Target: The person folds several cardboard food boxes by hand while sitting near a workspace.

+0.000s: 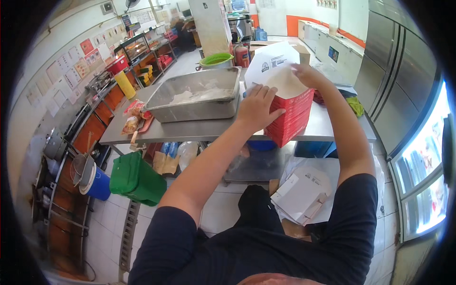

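A tall stack of nested red cardboard boxes (290,119) stands at the front edge of a steel worktable (192,131). The top box has a white inside, and its raised white flap (272,57) bears printing and a printed code. My left hand (257,107) grips the stack's left side, fingers over the upper rim and thumb against the red outer wall. At the flap's right edge is my right hand (310,76), its blurred fingertips touching the white card. Whether they pinch it cannot be told.
Left of the stack sits a deep steel pan (196,113) with white powder inside. Bagged food (131,123) lies beside it. Flat white cartons (304,188) rest low at my right. A green bin (137,178) and a blue bucket (98,183) stand on the floor, left.
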Available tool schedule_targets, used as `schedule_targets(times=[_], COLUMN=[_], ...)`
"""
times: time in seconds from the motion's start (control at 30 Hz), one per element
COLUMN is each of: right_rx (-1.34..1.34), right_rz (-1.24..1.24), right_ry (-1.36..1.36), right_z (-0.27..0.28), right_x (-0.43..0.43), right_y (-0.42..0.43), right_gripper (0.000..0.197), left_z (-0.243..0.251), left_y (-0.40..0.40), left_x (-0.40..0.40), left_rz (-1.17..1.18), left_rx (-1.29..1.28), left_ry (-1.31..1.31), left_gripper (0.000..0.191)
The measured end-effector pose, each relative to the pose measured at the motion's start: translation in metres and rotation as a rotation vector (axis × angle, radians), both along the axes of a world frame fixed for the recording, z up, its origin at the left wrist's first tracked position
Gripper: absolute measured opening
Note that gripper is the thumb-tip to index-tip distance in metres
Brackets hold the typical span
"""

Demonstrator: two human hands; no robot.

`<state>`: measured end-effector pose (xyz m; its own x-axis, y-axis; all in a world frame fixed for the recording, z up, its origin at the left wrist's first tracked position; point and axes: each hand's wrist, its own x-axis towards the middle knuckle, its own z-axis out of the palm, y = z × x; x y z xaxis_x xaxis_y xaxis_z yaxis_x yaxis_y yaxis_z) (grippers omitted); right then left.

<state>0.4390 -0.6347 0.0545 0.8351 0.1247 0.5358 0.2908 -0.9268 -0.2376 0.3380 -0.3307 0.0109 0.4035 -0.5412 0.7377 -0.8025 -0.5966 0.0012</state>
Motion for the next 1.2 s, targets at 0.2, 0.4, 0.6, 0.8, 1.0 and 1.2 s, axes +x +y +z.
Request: schedule_targets(times=[0.2,0.4,0.6,0.8,1.0,1.2], right_rx=[-0.022,-0.149,0.021,0.208,0.488,-0.067], right_rz=[0.051,0.045,-0.072,-0.411,-0.004,-0.069], right_ry=[0.323,0.269,0.180,-0.363,-0.717,0.368], right_z=[-0.010,-0.012,-0.010,-0.020,-0.103,-0.413], right_x=[0.011,0.018,0.006,-0.035,-0.153,-0.267], right_y=[0.009,0.010,0.014,0.032,0.102,0.093], right_gripper=[0.054,0.044,0.040,0.041,0.021,0.062], left_z=[-0.005,-0.011,-0.008,-0.028,-0.023,-0.050], left_y=[0.009,0.010,0.005,-0.007,0.020,0.050], left_x=[0.000,0.008,-0.003,0.002,-0.018,-0.056], left_rz=[0.071,0.029,0.062,0.071,0.154,-0.222], left_rx=[0.062,0.029,0.119,0.164,0.233,0.037], left_ry=[0.002,0.027,-0.012,-0.141,-0.139,-0.089], left_gripper=[0.049,0.046,0.066,0.069,0.073,0.075])
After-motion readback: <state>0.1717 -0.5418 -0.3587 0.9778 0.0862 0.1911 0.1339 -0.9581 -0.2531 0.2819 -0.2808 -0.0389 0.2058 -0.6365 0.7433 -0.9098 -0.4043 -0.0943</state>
